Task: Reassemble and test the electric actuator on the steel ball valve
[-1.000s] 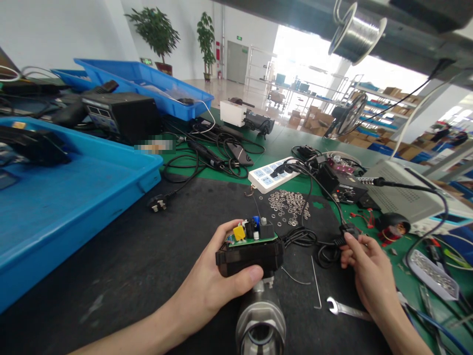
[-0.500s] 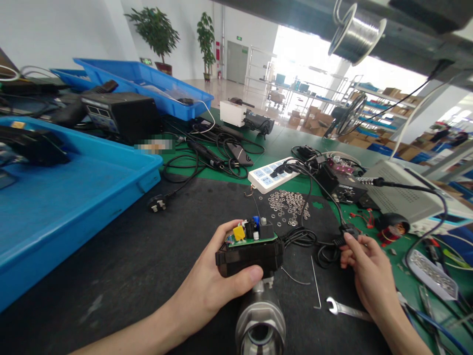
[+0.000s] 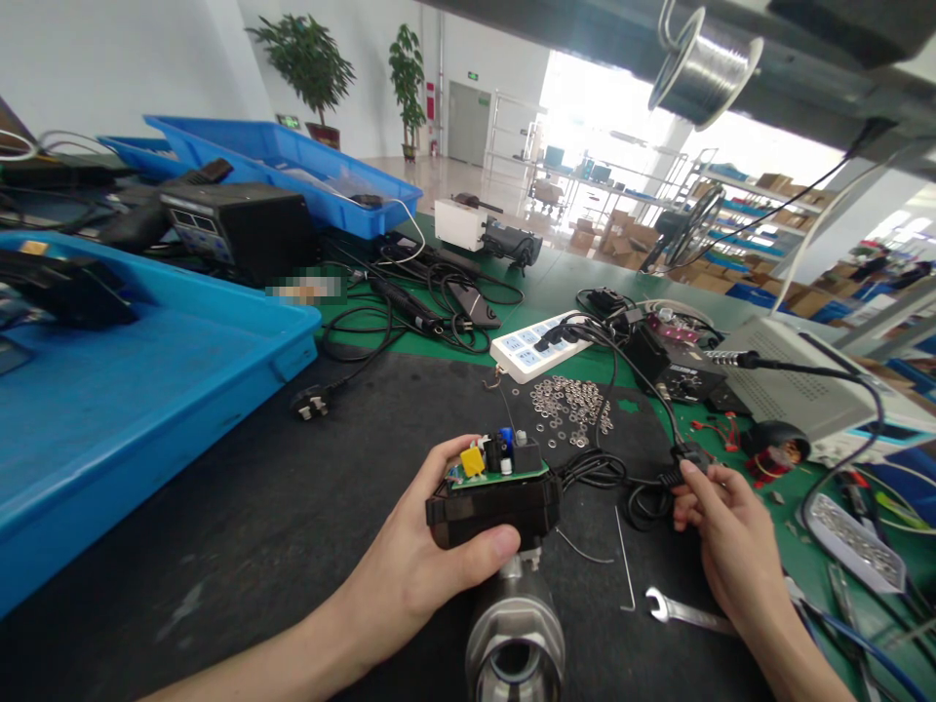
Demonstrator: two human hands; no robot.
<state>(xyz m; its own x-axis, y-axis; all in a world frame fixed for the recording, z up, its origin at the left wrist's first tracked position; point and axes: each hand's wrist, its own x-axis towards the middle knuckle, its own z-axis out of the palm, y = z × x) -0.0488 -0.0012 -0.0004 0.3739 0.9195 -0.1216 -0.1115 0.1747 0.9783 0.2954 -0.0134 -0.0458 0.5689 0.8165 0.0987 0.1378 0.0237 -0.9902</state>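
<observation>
My left hand is wrapped round the black housing of a valve actuator, thumb across its near side. On top of the housing an exposed circuit board carries a yellow block and other parts. Below it is a steel valve body, its round opening facing me. To the right, my right hand is closed at a black cable fitting, thumb and forefinger pinching it; its exact kind is partly hidden. An open-end wrench and a hex key lie between the hands.
A blue tray takes up the left side. Ahead are a white power strip and scattered washers. Coiled black cable runs towards my right hand. At right are a bench instrument and a small parts tray.
</observation>
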